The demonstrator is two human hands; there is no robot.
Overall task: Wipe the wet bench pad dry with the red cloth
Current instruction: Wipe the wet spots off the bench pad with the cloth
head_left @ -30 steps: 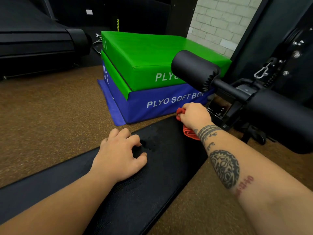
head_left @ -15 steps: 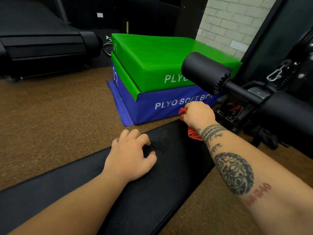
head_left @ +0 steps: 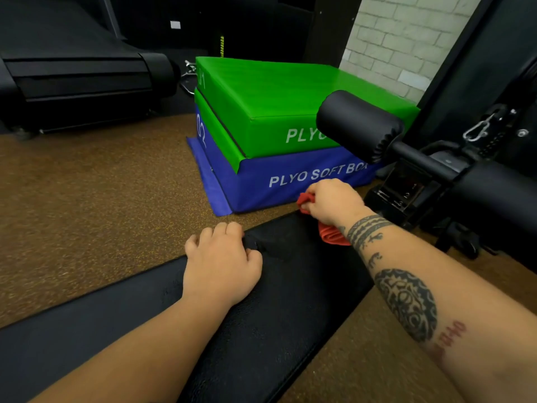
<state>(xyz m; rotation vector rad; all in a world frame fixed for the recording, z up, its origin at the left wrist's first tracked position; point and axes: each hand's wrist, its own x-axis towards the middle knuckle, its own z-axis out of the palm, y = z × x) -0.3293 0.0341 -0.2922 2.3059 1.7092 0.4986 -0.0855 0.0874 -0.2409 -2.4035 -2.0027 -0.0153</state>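
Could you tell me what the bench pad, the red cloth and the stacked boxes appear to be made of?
Bench pad: black padding under what looks like grained vinyl or leatherette, with a faint sheen. Red cloth: soft fabric, bunched and folded in the right hand. Boxes: smooth, slightly glossy vinyl covers, probably over foam, printed "PLYO SOFT".

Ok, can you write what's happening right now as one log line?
step: wiping | right hand: gripping red cloth at far end of bench pad | left hand: resting on pad, empty

The black bench pad (head_left: pixel 290 301) carries the left hand (head_left: pixel 220 266) and the red cloth (head_left: pixel 331 235) at its far end
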